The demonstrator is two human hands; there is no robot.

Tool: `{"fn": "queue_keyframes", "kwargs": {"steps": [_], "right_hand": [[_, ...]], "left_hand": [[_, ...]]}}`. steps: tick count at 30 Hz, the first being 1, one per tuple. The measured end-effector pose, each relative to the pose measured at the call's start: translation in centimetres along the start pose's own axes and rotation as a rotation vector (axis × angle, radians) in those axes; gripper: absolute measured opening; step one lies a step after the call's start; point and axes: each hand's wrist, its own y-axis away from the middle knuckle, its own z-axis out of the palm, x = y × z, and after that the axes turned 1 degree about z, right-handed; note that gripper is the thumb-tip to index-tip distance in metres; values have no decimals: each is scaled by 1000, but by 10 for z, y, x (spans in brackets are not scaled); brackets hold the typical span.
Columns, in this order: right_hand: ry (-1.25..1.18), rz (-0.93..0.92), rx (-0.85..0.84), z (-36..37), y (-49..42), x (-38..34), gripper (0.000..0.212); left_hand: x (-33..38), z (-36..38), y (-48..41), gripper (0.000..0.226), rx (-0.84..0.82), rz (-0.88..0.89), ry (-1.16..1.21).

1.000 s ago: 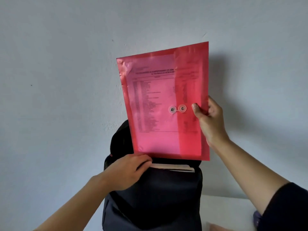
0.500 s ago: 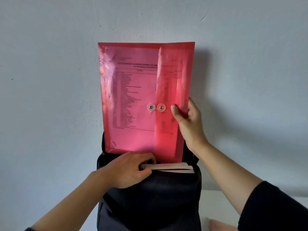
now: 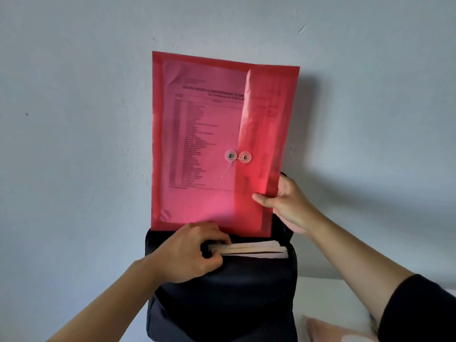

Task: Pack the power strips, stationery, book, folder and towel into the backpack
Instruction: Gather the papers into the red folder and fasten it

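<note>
A translucent red folder (image 3: 209,144) with a string-and-button clasp and a printed sheet inside stands upright over the open top of a black backpack (image 3: 222,297), its lower edge at the opening. My right hand (image 3: 286,203) pinches the folder's lower right edge. My left hand (image 3: 187,253) grips the front lip of the backpack's opening beside a book (image 3: 256,249), whose pale page edges show inside the bag. The rest of the bag's contents are hidden.
The backpack stands upright against a pale grey wall (image 3: 74,119). A white tabletop (image 3: 328,297) shows to its right, with a pinkish cloth (image 3: 330,329) at the bottom right corner of the view.
The folder has straightened from a tilt and come down toward the backpack's opening. My right hand has slid lower along its right edge. My left hand stays on the bag's lip.
</note>
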Motion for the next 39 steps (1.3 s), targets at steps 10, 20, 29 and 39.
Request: {"fn": "queue_keyframes", "kwargs": {"steps": [10,20,29,39], "right_hand": [[369,13,235,-5,19,13,35],[487,-13,187,-11,23,1,43],[594,-3,291,-1,21,-1,36],[760,86,198,-2,27,10,31]], "left_hand": [[-6,4,11,30,99,-6,-131],[-14,1,23,73,-62,-197,-330],[-9,4,25,59,20,-144,-338],[-10,7,27,62,42,-137,-424]]}}
